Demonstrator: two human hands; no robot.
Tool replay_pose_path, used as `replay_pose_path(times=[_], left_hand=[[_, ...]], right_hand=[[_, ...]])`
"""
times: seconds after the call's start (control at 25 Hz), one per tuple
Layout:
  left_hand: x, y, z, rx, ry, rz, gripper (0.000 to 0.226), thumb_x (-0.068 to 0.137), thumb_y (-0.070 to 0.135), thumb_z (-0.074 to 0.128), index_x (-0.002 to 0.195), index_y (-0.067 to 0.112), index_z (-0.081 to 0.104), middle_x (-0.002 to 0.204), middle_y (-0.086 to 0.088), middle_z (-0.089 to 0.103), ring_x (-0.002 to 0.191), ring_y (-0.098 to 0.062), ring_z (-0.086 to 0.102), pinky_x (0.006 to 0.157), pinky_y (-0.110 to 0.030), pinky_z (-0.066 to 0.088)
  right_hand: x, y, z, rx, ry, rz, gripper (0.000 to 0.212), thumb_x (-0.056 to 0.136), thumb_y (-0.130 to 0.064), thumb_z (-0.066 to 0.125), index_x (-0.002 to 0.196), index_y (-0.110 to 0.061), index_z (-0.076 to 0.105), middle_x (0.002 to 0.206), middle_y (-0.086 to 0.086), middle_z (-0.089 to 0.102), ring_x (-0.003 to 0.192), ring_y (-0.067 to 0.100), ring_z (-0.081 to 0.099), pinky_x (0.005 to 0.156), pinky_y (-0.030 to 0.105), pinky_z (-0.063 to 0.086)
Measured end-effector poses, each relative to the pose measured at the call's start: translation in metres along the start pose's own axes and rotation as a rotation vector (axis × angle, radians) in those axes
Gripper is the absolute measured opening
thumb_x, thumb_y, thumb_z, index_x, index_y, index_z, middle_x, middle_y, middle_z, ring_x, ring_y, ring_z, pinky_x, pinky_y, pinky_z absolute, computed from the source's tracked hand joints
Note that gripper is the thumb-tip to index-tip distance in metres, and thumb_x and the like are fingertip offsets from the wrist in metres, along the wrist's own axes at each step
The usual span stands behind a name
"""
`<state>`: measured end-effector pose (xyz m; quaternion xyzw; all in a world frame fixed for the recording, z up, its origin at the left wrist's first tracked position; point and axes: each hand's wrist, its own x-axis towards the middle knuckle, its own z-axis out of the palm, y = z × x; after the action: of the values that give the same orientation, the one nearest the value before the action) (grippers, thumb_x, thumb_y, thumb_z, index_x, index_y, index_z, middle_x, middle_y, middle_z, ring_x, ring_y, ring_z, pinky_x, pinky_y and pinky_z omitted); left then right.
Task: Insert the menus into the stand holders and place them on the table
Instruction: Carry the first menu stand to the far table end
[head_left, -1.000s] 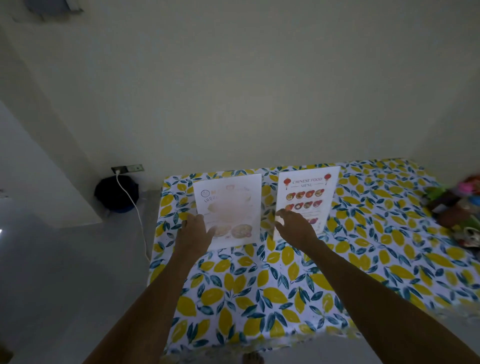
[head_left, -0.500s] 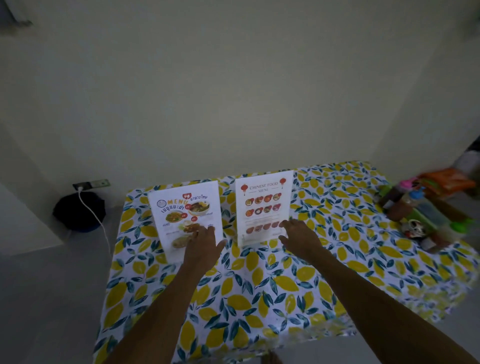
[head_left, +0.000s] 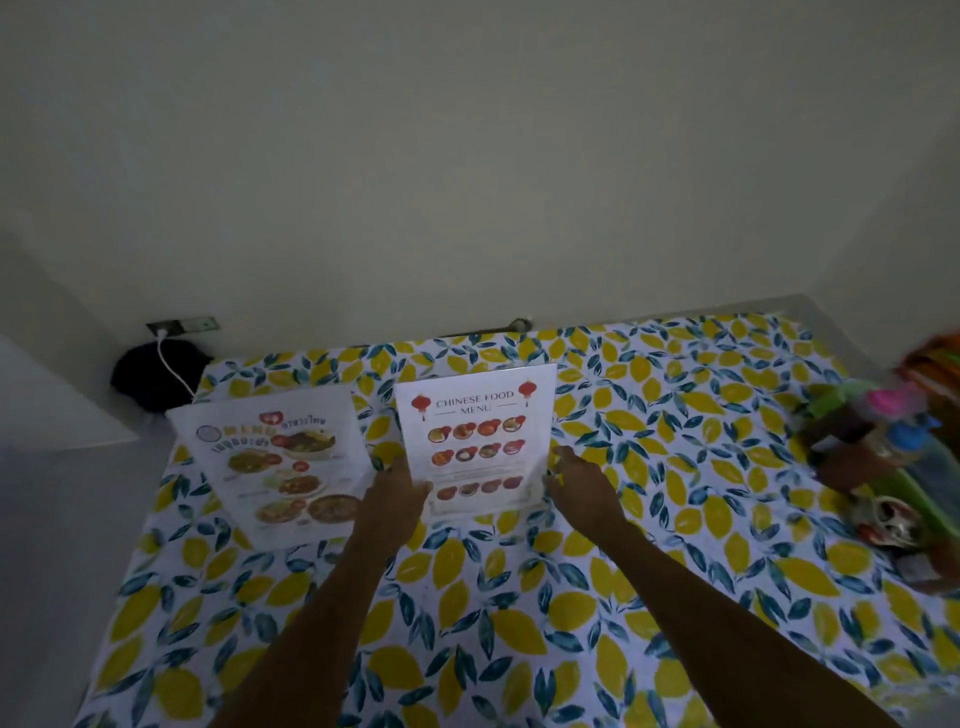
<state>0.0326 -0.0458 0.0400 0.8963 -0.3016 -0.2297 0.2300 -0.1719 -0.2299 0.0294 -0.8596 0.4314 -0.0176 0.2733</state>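
Observation:
Two menus in clear stand holders stand on the lemon-print tablecloth (head_left: 519, 623). The Thai food menu (head_left: 280, 457) leans at the left with no hand on it. In the middle the Chinese food menu (head_left: 475, 431) stands upright. My left hand (head_left: 395, 493) grips its lower left edge, thumb on the front. At its lower right edge sits my right hand (head_left: 576, 483), fingers curled against the holder. The holder's base is hidden behind my hands.
Several bottles and condiment containers (head_left: 883, 457) crowd the table's right edge. A dark bag (head_left: 150, 379) lies on the floor past the left corner, under a wall socket (head_left: 182, 326) with a white cable. The wall runs along the table's far edge.
My left hand left the Thai food menu and moved right onto the Chinese food menu's left edge. My right hand slid to that menu's right edge. The view shifted right.

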Motion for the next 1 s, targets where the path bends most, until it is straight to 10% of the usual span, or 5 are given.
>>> replay_pose_path(times=[0.24, 1.0], left_hand=[[-0.003, -0.002, 0.000, -0.020, 0.117, 0.007, 0.020, 0.093, 0.024, 0.058, 0.086, 0.006, 0.061, 0.083, -0.015, 0.070, 0.076, -0.034, 0.068, 0.065, -0.038, 0.052], [-0.029, 0.098, -0.013, -0.204, 0.008, 0.384, 0.018, 0.092, 0.015, 0.060, 0.108, 0.008, 0.068, 0.100, -0.011, 0.075, 0.086, -0.027, 0.071, 0.075, -0.039, 0.058]], right_hand=[[0.012, 0.009, 0.008, 0.129, 0.105, -0.118, 0.022, 0.096, -0.022, 0.053, 0.080, -0.014, 0.039, 0.058, 0.004, 0.046, 0.053, 0.029, 0.048, 0.050, 0.037, 0.038], [-0.058, 0.050, -0.100, 0.063, 0.328, -0.015, 0.014, 0.094, -0.024, 0.059, 0.088, -0.013, 0.055, 0.074, 0.012, 0.067, 0.064, 0.029, 0.059, 0.056, 0.035, 0.045]])
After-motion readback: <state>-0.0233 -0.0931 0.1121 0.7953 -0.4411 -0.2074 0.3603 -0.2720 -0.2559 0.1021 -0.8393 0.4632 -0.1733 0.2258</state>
